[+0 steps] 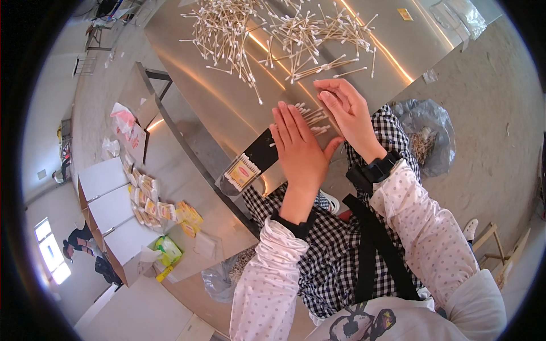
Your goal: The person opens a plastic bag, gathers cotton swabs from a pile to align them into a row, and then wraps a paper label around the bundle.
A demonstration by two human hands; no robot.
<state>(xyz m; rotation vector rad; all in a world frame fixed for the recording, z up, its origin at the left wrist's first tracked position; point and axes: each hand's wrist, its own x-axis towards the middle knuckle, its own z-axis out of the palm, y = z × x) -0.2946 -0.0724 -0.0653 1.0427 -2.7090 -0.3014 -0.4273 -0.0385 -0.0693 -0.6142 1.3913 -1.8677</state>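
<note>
My left hand [300, 149] lies flat with its fingers stretched out, above the near edge of the shiny metal table [227, 122]. Under and beside its fingers is a small bunch of cotton swabs [311, 117] with white tips. On the bunch's other side, my right hand [348, 116] is loosely cupped, thumb and fingers apart, with nothing visible in it. A black flat piece [260, 149] shows left of my left hand, partly hidden by it. Next to that, at the table's edge, sits a clear bag of swabs with a yellow and red label [243, 171].
A large loose heap of cotton swabs [227, 40] spreads over the far part of the table. At left, another table holds several packed swab bundles [149, 196] and a white-sided carton [111, 210]. A clear plastic bag of swabs [424, 139] stands on the floor at right.
</note>
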